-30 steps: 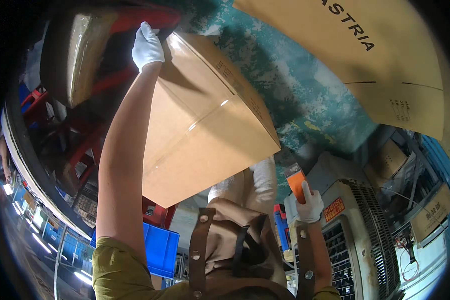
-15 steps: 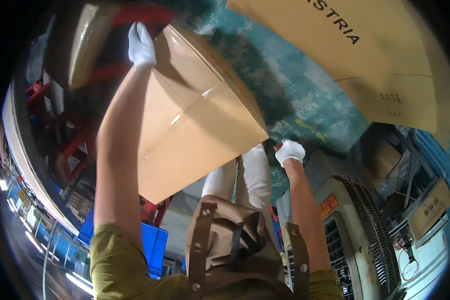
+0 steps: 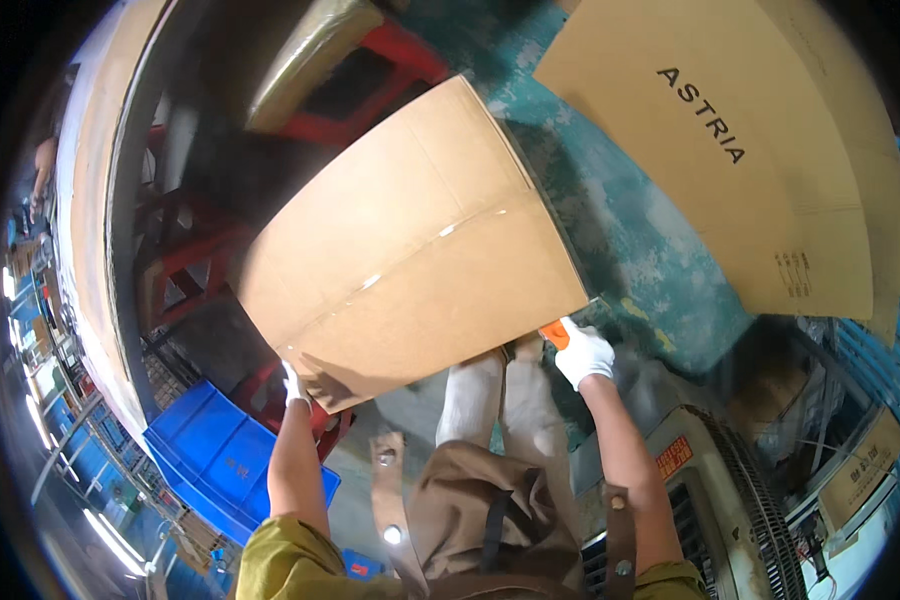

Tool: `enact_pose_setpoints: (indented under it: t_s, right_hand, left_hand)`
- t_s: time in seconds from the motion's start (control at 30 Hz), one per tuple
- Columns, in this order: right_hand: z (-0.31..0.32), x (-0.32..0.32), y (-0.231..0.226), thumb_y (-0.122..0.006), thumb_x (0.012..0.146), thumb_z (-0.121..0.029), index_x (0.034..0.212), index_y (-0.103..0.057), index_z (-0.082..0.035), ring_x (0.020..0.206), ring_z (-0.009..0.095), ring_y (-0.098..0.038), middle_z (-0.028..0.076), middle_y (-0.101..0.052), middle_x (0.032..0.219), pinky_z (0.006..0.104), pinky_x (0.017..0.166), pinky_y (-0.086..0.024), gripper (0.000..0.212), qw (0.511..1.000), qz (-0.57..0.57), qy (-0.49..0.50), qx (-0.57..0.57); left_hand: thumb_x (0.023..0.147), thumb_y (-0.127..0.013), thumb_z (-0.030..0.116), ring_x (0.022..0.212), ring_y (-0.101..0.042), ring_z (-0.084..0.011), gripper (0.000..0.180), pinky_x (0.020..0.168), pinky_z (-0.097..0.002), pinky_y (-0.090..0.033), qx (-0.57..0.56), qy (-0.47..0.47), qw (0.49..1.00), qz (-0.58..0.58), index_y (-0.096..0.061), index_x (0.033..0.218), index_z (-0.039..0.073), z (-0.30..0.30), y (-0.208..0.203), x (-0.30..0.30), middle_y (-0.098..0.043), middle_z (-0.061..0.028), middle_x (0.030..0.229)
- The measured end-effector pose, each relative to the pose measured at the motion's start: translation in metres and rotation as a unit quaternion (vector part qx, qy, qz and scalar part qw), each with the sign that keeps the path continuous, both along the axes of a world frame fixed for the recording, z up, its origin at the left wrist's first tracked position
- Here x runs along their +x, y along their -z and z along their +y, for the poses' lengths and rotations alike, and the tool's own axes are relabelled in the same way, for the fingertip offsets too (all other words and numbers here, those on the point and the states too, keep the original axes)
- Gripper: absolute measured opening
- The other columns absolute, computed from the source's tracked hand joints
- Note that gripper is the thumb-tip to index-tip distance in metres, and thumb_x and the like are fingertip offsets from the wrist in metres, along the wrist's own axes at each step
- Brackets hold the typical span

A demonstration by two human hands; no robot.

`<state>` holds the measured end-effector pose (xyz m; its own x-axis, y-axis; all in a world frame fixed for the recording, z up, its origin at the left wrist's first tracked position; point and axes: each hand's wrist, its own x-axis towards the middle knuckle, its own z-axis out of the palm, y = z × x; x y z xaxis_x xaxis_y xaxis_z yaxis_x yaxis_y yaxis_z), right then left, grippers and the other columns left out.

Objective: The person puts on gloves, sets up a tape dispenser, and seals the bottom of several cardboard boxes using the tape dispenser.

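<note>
A large brown cardboard box (image 3: 420,240) lies in front of me, with a strip of clear, shiny tape along a seam on its upper face. At the box's near left corner, my left hand (image 3: 296,386), in a white glove, grips the edge; part of its fingers is hidden. My right hand (image 3: 584,356), also gloved in white, is closed round an orange tool (image 3: 555,333) close to the box's near right corner. Most of that tool is hidden by the hand, so its exact kind is unclear.
Flat printed cardboard sheets (image 3: 690,170) stand at the far right. Red stools (image 3: 355,95) are at the far left, one bearing a wrapped package (image 3: 310,60). A blue plastic crate (image 3: 220,460) sits near left, and a vented machine (image 3: 710,500) stands near right.
My left hand has come back from the box's far side to its near left corner. The right hand, with the orange tool, appears slightly lower in view, nearer the box's corner.
</note>
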<state>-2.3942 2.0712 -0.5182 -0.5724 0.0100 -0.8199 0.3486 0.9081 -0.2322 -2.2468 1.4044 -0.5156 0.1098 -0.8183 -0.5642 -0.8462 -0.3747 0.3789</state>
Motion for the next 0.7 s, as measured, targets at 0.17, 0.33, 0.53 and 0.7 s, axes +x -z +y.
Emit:
enact_pose_setpoints:
  t_s: [0.17,0.33,0.53,0.7]
  right_hand:
    - [0.084,-0.021,-0.005,-0.061,0.078,-0.021,0.135,-0.052,-0.030,0.089,0.040,-0.065,0.020,-0.064,0.099,0.0489,0.078,-0.051,0.058,0.983,0.082,-0.094,0.133]
    - [0.081,-0.037,-0.036,-0.063,0.080,-0.023,0.136,-0.053,-0.029,0.088,0.038,-0.067,0.019,-0.066,0.099,0.0470,0.077,-0.052,0.057,0.979,0.126,-0.101,0.129]
    - [0.077,0.059,-0.108,-0.077,0.075,-0.023,0.137,-0.053,-0.012,0.084,0.033,-0.068,0.016,-0.067,0.099,0.0379,0.076,-0.055,0.068,0.924,0.380,0.013,0.040]
    - [0.007,0.110,-0.142,-0.081,0.073,-0.006,0.134,-0.052,0.001,0.089,0.024,-0.068,0.017,-0.067,0.103,0.0324,0.078,-0.055,0.068,0.904,0.414,0.076,-0.076]
  left_hand:
    - [0.087,-0.058,0.064,0.123,-0.053,-0.0320,0.083,0.098,-0.0452,-0.048,0.143,0.077,0.987,0.004,-0.034,0.147,0.013,0.218,0.095,0.034,-0.048,-0.0162,0.141]
    - [0.077,-0.062,0.073,0.129,-0.048,-0.0327,0.105,0.105,-0.0448,-0.042,0.071,0.099,0.991,-0.046,-0.025,0.151,0.007,0.238,0.081,0.057,-0.041,-0.0196,0.147]
    - [0.083,-0.030,0.084,0.093,-0.065,-0.0261,0.098,0.068,-0.0383,-0.048,0.359,0.352,0.803,-0.319,-0.053,0.132,0.003,0.299,0.035,0.062,-0.068,-0.0190,0.104]
    - [0.090,-0.056,0.063,0.080,-0.068,-0.0238,0.067,0.076,-0.0361,-0.054,0.358,0.575,0.733,-0.068,-0.067,0.116,0.003,0.343,-0.034,-0.017,-0.071,-0.0107,0.089]
